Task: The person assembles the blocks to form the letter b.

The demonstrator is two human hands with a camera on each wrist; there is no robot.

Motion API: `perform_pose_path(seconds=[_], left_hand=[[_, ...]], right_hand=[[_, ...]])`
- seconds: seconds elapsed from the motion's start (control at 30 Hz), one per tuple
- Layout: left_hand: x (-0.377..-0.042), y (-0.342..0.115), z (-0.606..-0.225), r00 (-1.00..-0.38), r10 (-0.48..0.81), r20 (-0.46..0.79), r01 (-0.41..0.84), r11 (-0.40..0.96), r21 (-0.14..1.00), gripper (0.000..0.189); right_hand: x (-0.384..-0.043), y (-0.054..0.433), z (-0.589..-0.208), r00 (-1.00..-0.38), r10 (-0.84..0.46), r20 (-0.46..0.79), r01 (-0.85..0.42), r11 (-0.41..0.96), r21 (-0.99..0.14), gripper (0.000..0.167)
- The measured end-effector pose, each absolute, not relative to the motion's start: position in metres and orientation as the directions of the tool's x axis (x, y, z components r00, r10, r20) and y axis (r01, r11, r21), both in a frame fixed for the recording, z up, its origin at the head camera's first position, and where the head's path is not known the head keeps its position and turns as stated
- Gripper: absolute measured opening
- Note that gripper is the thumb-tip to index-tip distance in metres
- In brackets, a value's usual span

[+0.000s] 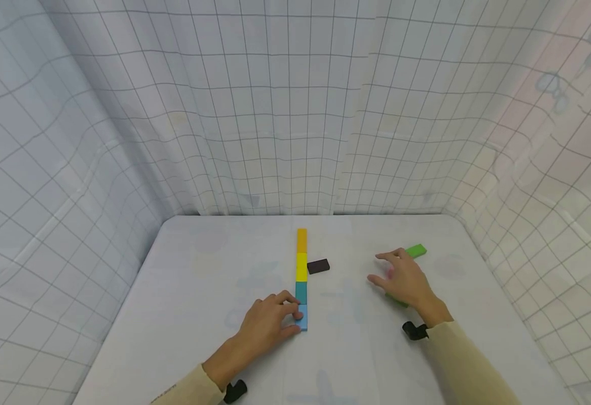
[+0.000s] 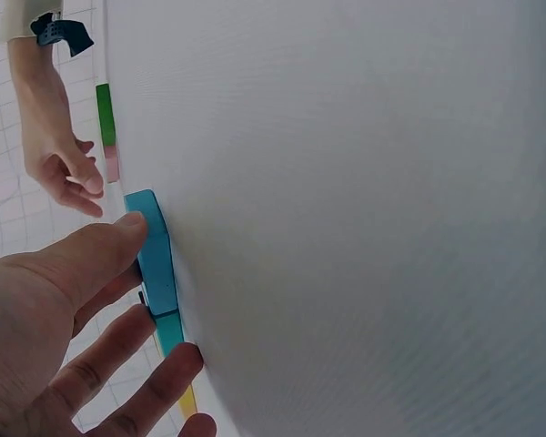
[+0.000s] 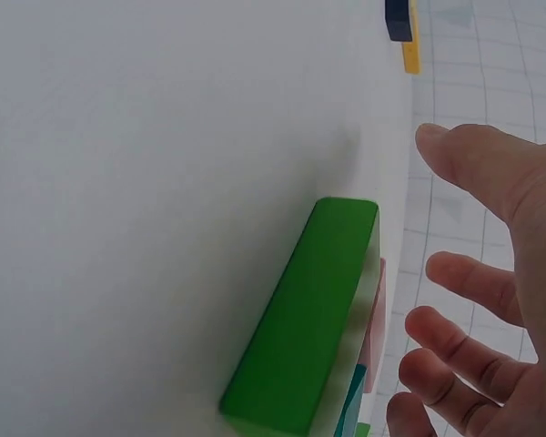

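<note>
A straight row of flat rectangular blocks runs away from me: a light blue block (image 1: 303, 318) nearest, then a teal block (image 1: 301, 292), a yellow block (image 1: 301, 266) and an orange block (image 1: 302, 240). My left hand (image 1: 271, 322) pinches the light blue block, with the thumb at its near end, as the left wrist view shows. Over to the right, my right hand (image 1: 404, 279) hovers with fingers spread and nothing between them. Under and beside it lie a dark green block (image 3: 305, 319), a pink block (image 3: 375, 337) and a bright green block (image 1: 416, 251), partly hidden in the head view.
A black block (image 1: 318, 266) lies slightly askew just right of the yellow one. Part of another teal block (image 3: 350, 401) shows behind the dark green one. A white table (image 1: 199, 270) carries everything, with gridded white curtains (image 1: 275, 112) around its back and sides.
</note>
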State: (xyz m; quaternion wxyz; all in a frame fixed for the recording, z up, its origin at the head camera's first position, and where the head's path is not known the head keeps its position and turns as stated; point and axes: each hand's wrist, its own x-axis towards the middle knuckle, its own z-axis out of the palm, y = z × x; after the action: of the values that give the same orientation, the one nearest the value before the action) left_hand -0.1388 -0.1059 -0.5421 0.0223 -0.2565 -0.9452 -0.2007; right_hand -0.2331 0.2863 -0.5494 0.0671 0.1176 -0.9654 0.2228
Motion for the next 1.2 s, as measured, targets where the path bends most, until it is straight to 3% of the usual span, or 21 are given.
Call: perform_pose_path(seconds=[0.67, 1.2], left_hand=[[-0.14, -0.105, -0.545, -0.87, 0.471, 0.143, 0.489, 0.793, 0.364, 0.016], [-0.139, -0.107, -0.545, -0.865, 0.481, 0.139, 0.496, 0.784, 0.374, 0.016]], right_hand=[[-0.223, 0.319, -0.554, -0.98, -0.141, 0.137, -0.187, 0.889, -0.419, 0.077], [-0.238, 0.312, -0.557, -0.952, -0.241, 0.19, -0.299, 0.868, -0.397, 0.049]])
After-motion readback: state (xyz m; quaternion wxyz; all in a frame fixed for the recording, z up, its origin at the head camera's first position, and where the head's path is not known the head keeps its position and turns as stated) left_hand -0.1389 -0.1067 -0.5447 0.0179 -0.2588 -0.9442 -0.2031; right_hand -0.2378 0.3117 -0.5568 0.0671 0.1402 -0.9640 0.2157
